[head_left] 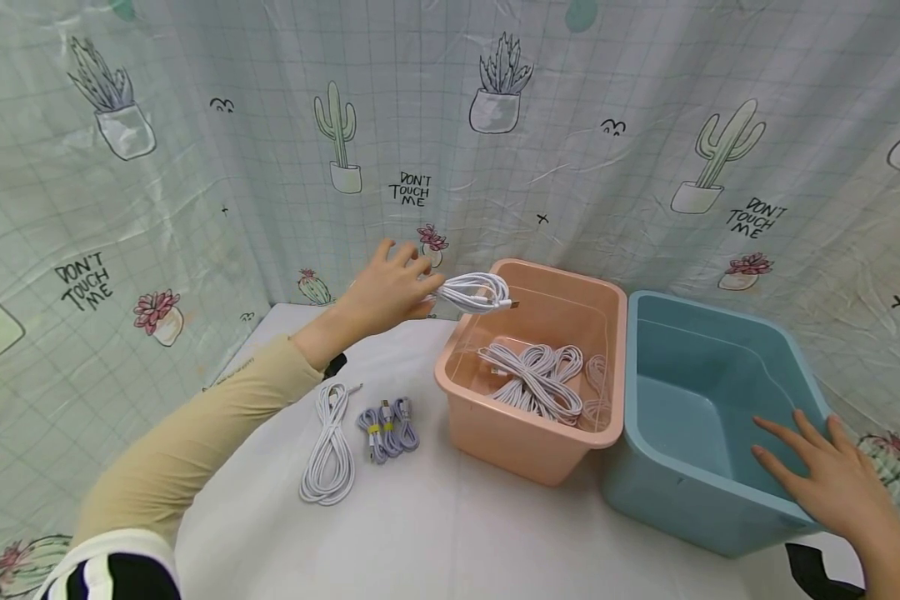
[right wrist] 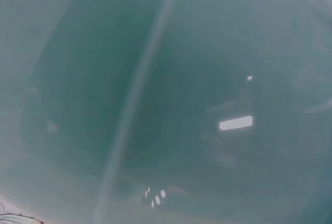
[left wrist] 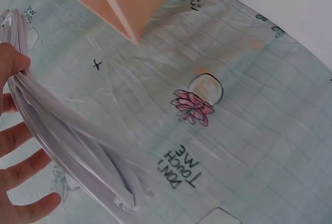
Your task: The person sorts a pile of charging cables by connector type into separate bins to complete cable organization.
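Observation:
My left hand (head_left: 392,287) pinches a coiled white cable (head_left: 474,293) between thumb and finger, above the table near the back left of the pink bin (head_left: 540,271). In the left wrist view, the thumb presses the cable bundle (left wrist: 72,125) while the other fingers are spread. White coiled cables (head_left: 536,379) lie inside the pink bin. My right hand (head_left: 832,471) rests at the right rim of the blue bin (head_left: 708,492), fingers extended over its inside. Only the smooth blue bin wall (right wrist: 197,79) fills most of the right wrist view; the right hand is out of it.
On the white table (head_left: 420,533), left of the pink bin, lie a long white cable coil (head_left: 330,454) and several small lilac cable bundles (head_left: 390,429), some with yellow ties. A patterned curtain (head_left: 435,125) hangs behind and to the sides. The two bins stand side by side.

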Available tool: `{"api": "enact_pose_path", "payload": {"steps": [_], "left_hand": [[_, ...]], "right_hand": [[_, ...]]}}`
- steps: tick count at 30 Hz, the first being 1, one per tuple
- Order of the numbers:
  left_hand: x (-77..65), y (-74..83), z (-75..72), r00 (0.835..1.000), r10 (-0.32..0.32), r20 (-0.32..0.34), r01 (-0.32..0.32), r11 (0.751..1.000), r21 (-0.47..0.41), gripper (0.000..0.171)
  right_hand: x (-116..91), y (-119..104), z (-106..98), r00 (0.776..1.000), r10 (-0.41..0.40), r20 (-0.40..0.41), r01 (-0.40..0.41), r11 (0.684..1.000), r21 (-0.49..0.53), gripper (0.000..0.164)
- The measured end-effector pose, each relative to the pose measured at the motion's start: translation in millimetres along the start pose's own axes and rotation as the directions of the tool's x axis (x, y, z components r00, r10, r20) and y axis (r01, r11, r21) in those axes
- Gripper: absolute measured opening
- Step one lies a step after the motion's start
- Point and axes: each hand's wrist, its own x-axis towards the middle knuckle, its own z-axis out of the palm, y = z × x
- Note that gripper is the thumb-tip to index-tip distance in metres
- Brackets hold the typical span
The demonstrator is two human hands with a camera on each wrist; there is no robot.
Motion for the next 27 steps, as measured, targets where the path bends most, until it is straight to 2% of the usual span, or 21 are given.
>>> {"api": "enact_pose_path", "payload": {"steps": [9,16,23,27], "left_hand": [[27.7,18.4,-1.3,0.998,0.065,0.021,-0.065,0.998,0.006,0.03],[50.3,31.2,1.0,0.99,0.118,0.074,-0.12,0.993,0.018,0.036],[68.7,43.7,5.6,0.985,0.169,0.021,-0.169,0.986,-0.016,0.028],[76.2,49.3,8.7,0.981,0.194,0.022,-0.194,0.98,-0.035,0.027]], "right_hand": [[1,0,-1,1.0,0.002,0.003,-0.002,1.0,0.0,0.06],[1,-1,-1,1.0,0.0,0.001,0.0,1.0,0.001,0.059],[0,-1,0,1.0,-0.006,-0.018,0.006,1.0,-0.001,0.058],[0,-1,0,1.0,-0.003,-0.017,0.003,1.0,-0.004,0.058]]}}
